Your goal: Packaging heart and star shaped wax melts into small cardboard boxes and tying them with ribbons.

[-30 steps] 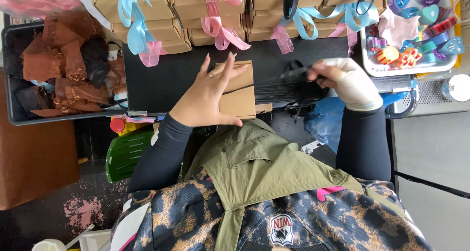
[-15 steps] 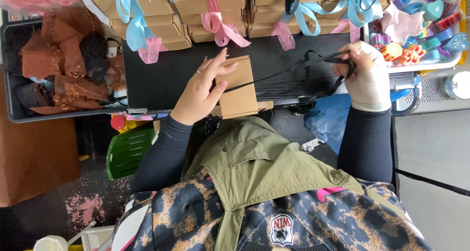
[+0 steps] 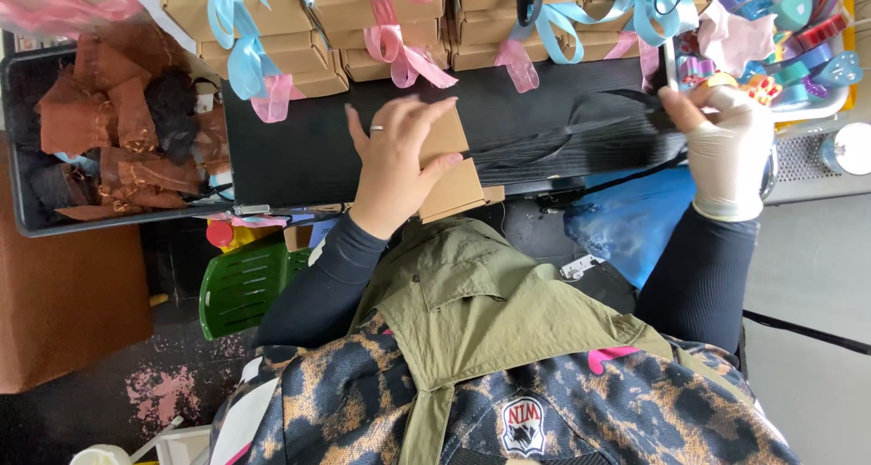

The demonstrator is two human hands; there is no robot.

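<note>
Black bench (image 3: 299,156) across the middle, w/ everything below placed relative to the small cardboard box (image 3: 451,176) at its near edge.

Behind the box, along the far edge: rows of finished tan boxes (image 3: 299,16) w/ blue & pink ribbons (image 3: 399,48) draped down, stacked back, prob. to keep the working strip free.

Far left of the box: dark bin (image 3: 23,147) of brown & black fabric pouches (image 3: 100,111), parked off the bench surface but within reach.

Far right of the box: tray of coloured heart-shaped bits (image 3: 798,39), beside the gloved hand, likely for quick picking.

Below the box, under the bench edge: green plastic crate (image 3: 240,283) and blue plastic bag (image 3: 626,225), stowed out of the way.

Box itself: lying flat at the near edge, partly overhanging toward the body.

Left hand (image 3: 395,166), bare, ring on one finger: spread flat on top of the box, fingers wide, pressing it down, seemingly so it stays put while the ribbon gets pulled.

Right hand (image 3: 726,147), white glove: well right of the box, closed narrow in a pinch on a black ribbon (image 3: 581,129), drawn out taut from the box side along the bench. Hard to tell ribbon from bench, both black.
</note>
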